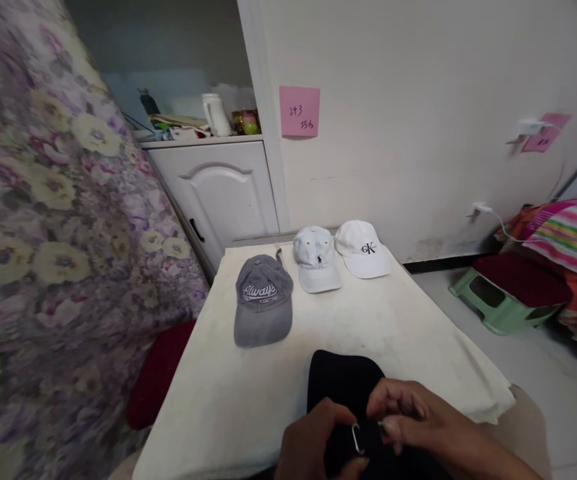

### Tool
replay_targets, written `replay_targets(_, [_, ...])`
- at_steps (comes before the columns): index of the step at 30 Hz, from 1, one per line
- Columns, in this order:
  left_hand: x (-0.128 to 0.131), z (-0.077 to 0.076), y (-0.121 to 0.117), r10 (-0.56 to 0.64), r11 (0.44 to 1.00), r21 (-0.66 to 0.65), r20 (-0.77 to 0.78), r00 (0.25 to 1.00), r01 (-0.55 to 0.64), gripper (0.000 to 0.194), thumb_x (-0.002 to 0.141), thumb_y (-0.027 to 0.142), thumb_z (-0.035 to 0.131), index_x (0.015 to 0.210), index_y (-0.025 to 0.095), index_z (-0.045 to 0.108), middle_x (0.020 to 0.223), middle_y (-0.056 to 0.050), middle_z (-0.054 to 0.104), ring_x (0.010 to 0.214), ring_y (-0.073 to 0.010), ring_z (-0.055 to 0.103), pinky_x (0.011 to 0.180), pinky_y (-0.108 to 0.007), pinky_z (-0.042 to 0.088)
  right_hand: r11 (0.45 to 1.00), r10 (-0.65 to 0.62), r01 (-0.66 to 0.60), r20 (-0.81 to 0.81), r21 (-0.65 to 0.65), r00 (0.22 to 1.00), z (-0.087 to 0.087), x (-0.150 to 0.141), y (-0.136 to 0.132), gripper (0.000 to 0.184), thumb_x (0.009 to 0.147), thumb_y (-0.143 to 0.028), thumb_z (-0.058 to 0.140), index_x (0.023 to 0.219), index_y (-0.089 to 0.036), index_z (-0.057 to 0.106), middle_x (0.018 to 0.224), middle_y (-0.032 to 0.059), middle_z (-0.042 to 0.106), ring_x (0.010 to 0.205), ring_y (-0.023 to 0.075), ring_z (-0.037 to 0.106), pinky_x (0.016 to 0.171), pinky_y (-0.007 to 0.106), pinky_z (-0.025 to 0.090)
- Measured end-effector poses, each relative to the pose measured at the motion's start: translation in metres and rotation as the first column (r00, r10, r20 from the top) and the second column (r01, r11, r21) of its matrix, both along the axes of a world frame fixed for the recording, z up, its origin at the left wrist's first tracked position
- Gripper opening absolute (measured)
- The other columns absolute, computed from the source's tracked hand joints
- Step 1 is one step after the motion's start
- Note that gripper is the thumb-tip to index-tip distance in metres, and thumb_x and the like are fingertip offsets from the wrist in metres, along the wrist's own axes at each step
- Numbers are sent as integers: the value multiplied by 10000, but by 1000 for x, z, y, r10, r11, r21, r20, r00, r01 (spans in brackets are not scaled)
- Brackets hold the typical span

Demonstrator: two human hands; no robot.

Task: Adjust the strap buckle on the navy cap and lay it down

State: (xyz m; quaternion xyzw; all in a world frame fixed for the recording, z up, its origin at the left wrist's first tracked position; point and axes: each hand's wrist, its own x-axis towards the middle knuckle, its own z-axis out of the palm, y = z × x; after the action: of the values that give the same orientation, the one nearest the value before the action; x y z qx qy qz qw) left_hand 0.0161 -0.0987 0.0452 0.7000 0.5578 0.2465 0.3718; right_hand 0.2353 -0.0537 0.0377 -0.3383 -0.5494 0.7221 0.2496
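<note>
A black cap (341,373) lies at the near edge of the table, its brim pointing away from me. Over its strap end, my left hand (313,440) is closed, with thumb and finger at a metal buckle (356,439). Just to the right, my right hand (413,417) pinches the dark strap; a small metallic bit shows at its fingertips. Farther back sit a grey cap (263,317) lettered "Always", a pale blue cap (313,247) with a small dark logo, and a white cap (361,247) marked "CK".
A cream cloth (208,407) covers the table. Floral curtain (68,267) hangs at left, near a dark red seat (161,373). Behind are a white cabinet (223,193) and a wall with a pink note (299,111). A green stool (501,307) stands right.
</note>
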Motion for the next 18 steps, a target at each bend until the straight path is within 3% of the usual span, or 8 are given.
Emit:
replay_targets(3, [-4, -3, 0, -10, 1000, 1, 55, 998, 10, 282, 629, 162, 651, 909, 198, 644, 831, -31, 715, 731, -194, 644, 646, -269, 430, 997, 24, -25, -29, -68, 999, -2, 1, -1, 339, 729, -443, 825, 885, -174, 688, 741, -27, 602, 646, 112, 511, 609, 244, 387])
replay_targets(6, [-4, -6, -1, -34, 999, 21, 91, 995, 32, 266, 630, 170, 671, 893, 200, 639, 815, -22, 705, 717, -183, 630, 644, -263, 420, 998, 28, -31, -60, -54, 998, -5, -2, -2, 352, 716, -451, 836, 847, -163, 680, 713, -32, 587, 627, 102, 483, 589, 234, 352])
replay_targets(18, [3, -1, -1, -85, 996, -3, 11, 996, 85, 208, 695, 229, 678, 901, 199, 673, 834, -53, 764, 734, -216, 694, 635, -276, 428, 999, 48, -48, -15, -2, 999, -18, -12, 0, 329, 711, -432, 815, 792, -183, 616, 665, -60, 526, 594, 96, 405, 536, 232, 272])
